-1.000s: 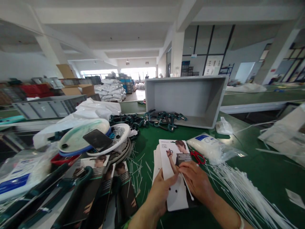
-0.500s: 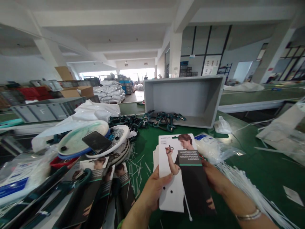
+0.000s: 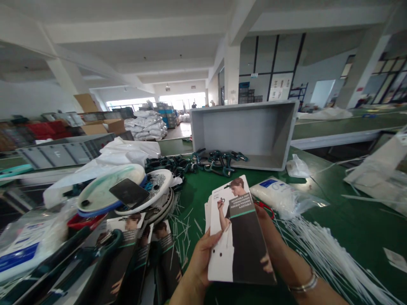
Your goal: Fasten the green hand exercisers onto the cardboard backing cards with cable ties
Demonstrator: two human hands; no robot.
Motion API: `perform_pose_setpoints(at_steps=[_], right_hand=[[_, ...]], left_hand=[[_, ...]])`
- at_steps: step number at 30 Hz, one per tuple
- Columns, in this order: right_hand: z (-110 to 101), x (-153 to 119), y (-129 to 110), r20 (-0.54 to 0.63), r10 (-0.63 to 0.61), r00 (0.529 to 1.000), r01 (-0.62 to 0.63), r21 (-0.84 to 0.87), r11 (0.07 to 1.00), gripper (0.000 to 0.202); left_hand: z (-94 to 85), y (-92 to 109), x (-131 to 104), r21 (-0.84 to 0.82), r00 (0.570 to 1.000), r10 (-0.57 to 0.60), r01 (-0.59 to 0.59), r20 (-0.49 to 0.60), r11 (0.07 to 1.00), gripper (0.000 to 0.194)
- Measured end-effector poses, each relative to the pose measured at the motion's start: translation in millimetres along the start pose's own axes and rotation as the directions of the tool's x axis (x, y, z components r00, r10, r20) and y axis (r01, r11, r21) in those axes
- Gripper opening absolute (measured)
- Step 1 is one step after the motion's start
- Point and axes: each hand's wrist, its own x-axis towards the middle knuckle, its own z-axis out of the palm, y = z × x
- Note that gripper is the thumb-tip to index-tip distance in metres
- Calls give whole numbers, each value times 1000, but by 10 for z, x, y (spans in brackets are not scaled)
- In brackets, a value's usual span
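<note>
A printed packaging card (image 3: 244, 250), white on one side and black on the other, is held up in front of me, tilted. My left hand (image 3: 202, 256) grips its left edge, the thumb lying over the front; more white cards show behind that edge. My right hand (image 3: 270, 233) is behind the card's right side, its fingers mostly hidden. Beyond the card, dark green hand grips (image 3: 219, 163) lie heaped at the mouth of a grey crate (image 3: 244, 131) tipped on its side. White cable ties (image 3: 327, 250) spread to the right.
Carded grips (image 3: 121, 258) lie at the lower left, below round tubs (image 3: 111, 186) with a phone (image 3: 129, 192) on top. A bag of cable ties (image 3: 282, 195) rests right of the card. Loose ties (image 3: 181, 237) are scattered left of my left hand.
The card has turned and shifted slightly left. My right hand has moved left and further behind it. The white tie that hung over the card's lower front no longer hangs below it.
</note>
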Motion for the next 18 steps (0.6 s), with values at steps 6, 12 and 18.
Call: perform_pose_setpoints(at_steps=[6, 12, 18], right_hand=[[41, -51, -89, 205, -145, 968, 237, -553, 799, 15], [122, -89, -270, 459, -192, 867, 495, -755, 429, 18], [173, -64, -246, 507, -219, 834, 552, -773, 311, 24]], left_hand=[[-12, -52, 12, -166, 985, -78, 103, 155, 981, 23], [-134, -79, 34, -268, 995, -14, 39, 95, 963, 10], [-186, -88, 25, -410, 997, 39, -65, -72, 910, 21]])
